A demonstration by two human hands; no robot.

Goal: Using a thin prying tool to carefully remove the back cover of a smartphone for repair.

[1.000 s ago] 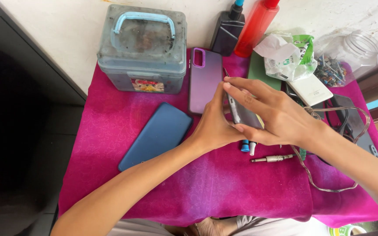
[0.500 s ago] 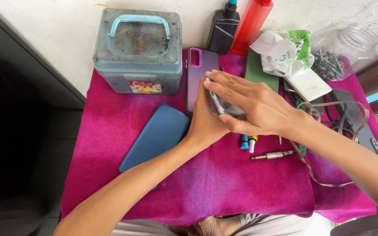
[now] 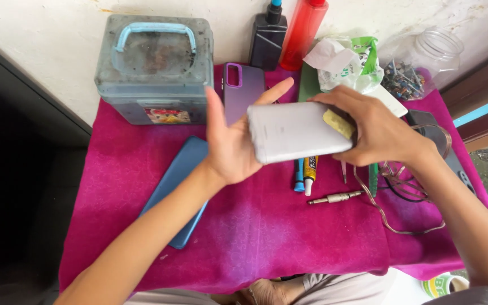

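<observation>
Above the middle of the tabletop, the right hand [image 3: 379, 133] grips a silver-grey phone [image 3: 297, 133] by its right end, back side up, with a small yellow patch showing under the thumb; the phone is held level, off the cloth. The left hand [image 3: 235, 138] is open, palm turned toward the phone's left end, fingers spread and touching its edge without closing on it. Just below the phone lie a blue-tipped tube [image 3: 299, 176], a yellow glue tube [image 3: 310, 172], thin tweezers [image 3: 344, 171] and, a little nearer, a metal audio plug [image 3: 337, 197]. To the right, a loop of clear cable [image 3: 402, 226] curls over the cloth beside a dark device [image 3: 425, 121]. A blue phone case [image 3: 179, 181] lies to the left under the left forearm, and a purple phone case [image 3: 244, 90] lies farther off, behind the left hand. A magenta velvet cloth [image 3: 255, 237] covers the whole tabletop. At the far left stands a dusty grey plastic box [image 3: 153, 68] with a pale blue handle. Along the far edge stand a black bottle [image 3: 268, 34] and a red bottle [image 3: 303, 31], then crumpled white and green wrappers [image 3: 345, 59] and a clear jar [image 3: 425, 56] on its side holding small metal parts. Behind runs a whitish, worn wall [image 3: 40, 34]; a dark surface [image 3: 12, 169] fills the left side.
</observation>
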